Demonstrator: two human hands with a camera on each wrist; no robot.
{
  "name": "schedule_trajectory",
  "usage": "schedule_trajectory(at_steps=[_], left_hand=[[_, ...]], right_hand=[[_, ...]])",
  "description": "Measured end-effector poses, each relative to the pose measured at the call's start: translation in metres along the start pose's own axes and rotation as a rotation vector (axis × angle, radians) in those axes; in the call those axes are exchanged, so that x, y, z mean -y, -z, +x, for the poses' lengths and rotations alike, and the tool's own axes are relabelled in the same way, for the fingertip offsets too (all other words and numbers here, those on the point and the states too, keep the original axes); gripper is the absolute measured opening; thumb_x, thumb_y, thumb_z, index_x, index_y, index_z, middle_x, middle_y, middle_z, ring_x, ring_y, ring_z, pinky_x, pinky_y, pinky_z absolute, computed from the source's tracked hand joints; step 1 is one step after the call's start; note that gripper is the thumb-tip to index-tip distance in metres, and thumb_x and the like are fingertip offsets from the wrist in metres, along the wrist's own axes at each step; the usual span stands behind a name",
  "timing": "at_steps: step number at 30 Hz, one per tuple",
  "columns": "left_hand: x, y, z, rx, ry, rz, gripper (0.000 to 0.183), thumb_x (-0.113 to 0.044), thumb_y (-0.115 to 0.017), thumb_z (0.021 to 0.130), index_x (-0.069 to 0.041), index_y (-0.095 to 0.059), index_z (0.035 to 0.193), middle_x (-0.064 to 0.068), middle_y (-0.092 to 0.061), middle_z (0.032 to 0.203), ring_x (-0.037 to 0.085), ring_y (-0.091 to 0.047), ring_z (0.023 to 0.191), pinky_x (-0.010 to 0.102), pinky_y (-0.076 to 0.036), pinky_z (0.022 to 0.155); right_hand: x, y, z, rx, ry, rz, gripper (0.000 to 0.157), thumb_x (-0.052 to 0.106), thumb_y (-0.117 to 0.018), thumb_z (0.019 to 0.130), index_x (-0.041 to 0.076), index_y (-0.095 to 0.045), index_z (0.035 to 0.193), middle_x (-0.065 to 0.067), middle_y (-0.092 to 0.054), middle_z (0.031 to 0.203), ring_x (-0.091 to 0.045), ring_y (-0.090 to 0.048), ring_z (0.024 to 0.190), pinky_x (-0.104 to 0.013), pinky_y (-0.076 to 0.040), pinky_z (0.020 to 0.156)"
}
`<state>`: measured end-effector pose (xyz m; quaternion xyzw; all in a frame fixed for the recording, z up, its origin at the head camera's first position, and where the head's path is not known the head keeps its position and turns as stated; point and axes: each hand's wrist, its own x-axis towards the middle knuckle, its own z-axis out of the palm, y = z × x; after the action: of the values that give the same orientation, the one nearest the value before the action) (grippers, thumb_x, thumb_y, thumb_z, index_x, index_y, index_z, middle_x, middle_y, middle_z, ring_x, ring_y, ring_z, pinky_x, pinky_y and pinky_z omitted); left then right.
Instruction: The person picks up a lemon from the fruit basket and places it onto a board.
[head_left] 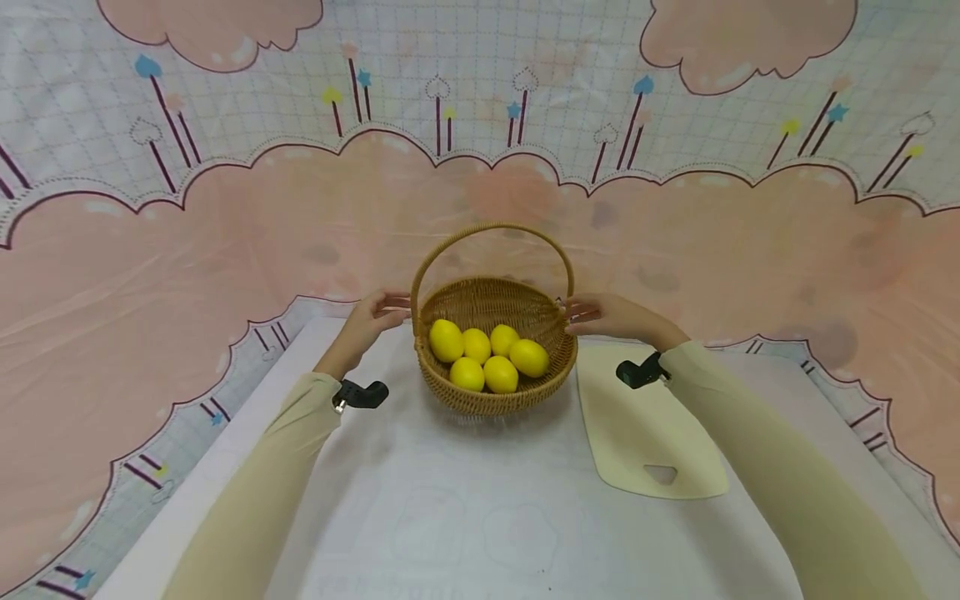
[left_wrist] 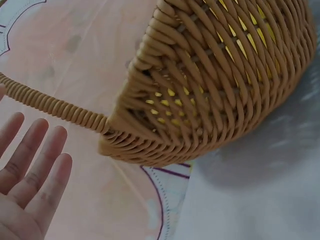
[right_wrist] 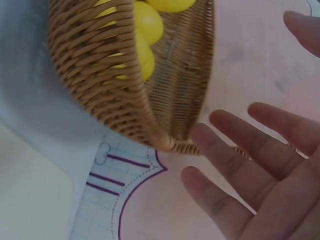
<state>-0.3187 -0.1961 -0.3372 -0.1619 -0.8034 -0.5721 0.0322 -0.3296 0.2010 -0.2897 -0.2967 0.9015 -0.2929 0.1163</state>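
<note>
A brown wicker basket [head_left: 498, 403] with a tall arched handle [head_left: 491, 226] stands on the white table, several yellow lemons [head_left: 467, 374] inside it. My left hand [head_left: 375, 315] is at the basket's left side, fingers straight and pointing to the foot of the handle. In the left wrist view the fingers [left_wrist: 37, 167] are spread beside the handle, with a small gap showing. On the other side, my right hand [head_left: 611, 317] reaches the right foot of the handle with extended fingers. Its fingers [right_wrist: 240, 165] overlap the handle in the right wrist view, not curled round it.
A cream cutting board [head_left: 637, 425] with a cut-out grip lies right of the basket, under my right forearm. Behind and around the white table [head_left: 450, 517] hangs a pink patterned cloth [head_left: 300, 217]. Each wrist carries a small black camera mount [head_left: 362, 394].
</note>
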Motion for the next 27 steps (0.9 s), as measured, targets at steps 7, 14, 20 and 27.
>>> schedule_trajectory(at_steps=[7, 14, 20, 27], left_hand=[[0.006, -0.013, 0.006, 0.004, 0.044, -0.219, 0.043, -0.018, -0.036, 0.102, 0.01, -0.038, 0.135, 0.015, -0.054, 0.124, 0.002, -0.058, 0.098, 0.041, -0.041, 0.106], [0.007, -0.024, 0.006, 0.008, 0.034, -0.287, 0.047, -0.023, -0.031, 0.103, 0.012, -0.038, 0.134, -0.004, -0.065, 0.107, 0.002, -0.06, 0.096, 0.048, -0.033, 0.11], [0.005, -0.032, 0.008, 0.008, 0.002, -0.284, 0.046, -0.025, -0.033, 0.103, 0.01, -0.043, 0.131, -0.004, -0.067, 0.105, 0.002, -0.062, 0.094, 0.049, -0.032, 0.11], [0.009, -0.037, 0.011, -0.019, -0.019, -0.285, 0.045, -0.026, -0.032, 0.104, 0.01, -0.047, 0.127, -0.016, -0.066, 0.093, 0.0, -0.063, 0.092, 0.048, -0.034, 0.109]], right_hand=[[0.0, 0.001, 0.025, 0.149, -0.076, 0.079, 0.058, 0.031, -0.053, 0.094, 0.002, -0.036, 0.142, -0.021, -0.041, 0.144, -0.036, -0.044, 0.129, -0.049, -0.041, 0.104], [-0.005, 0.005, 0.044, 0.215, -0.147, 0.132, 0.055, 0.031, -0.049, 0.097, -0.002, -0.038, 0.139, -0.027, -0.047, 0.134, -0.037, -0.05, 0.12, -0.047, -0.046, 0.099], [-0.006, 0.008, 0.049, 0.238, -0.167, 0.137, 0.054, 0.031, -0.05, 0.097, -0.001, -0.039, 0.139, -0.027, -0.051, 0.131, -0.036, -0.053, 0.119, -0.046, -0.046, 0.099], [-0.008, 0.005, 0.058, 0.267, -0.147, 0.171, 0.055, 0.026, -0.051, 0.097, 0.0, -0.035, 0.142, -0.023, -0.044, 0.139, -0.038, -0.05, 0.12, -0.046, -0.044, 0.101]])
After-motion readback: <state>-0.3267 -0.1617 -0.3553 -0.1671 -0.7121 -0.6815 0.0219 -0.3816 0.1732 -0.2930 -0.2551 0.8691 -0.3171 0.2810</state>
